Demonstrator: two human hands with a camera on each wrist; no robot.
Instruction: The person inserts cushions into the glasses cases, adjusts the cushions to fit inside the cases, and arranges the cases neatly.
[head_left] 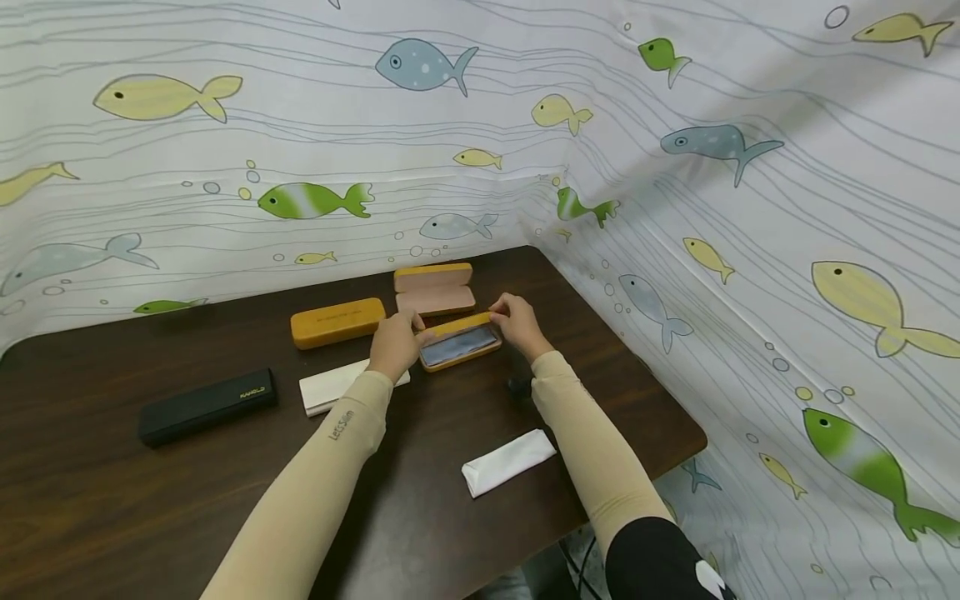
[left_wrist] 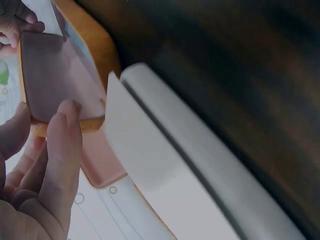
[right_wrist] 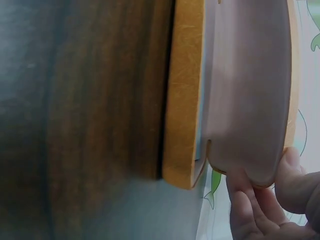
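An orange glasses case (head_left: 459, 323) stands open on the table, its lid raised at the back. Inside lies a grey-blue cloth (head_left: 461, 344). My left hand (head_left: 395, 343) holds the lid's left end; in the left wrist view its fingers (left_wrist: 65, 130) reach over the rim onto the pink lining (left_wrist: 60, 75). At the opposite end my right hand (head_left: 519, 323) pinches the lid's corner, thumb (right_wrist: 291, 165) on the outer edge and fingers against the end. A white case (head_left: 333, 387) with a flap lies beneath my left wrist.
Behind stands another open orange case (head_left: 435, 298) with pink lining. A closed orange case (head_left: 337, 322) lies to the left, a long black box (head_left: 208, 407) farther left. A folded white cloth (head_left: 508, 462) lies near the front edge. A fish-print curtain (head_left: 300, 142) borders the table (head_left: 67, 475).
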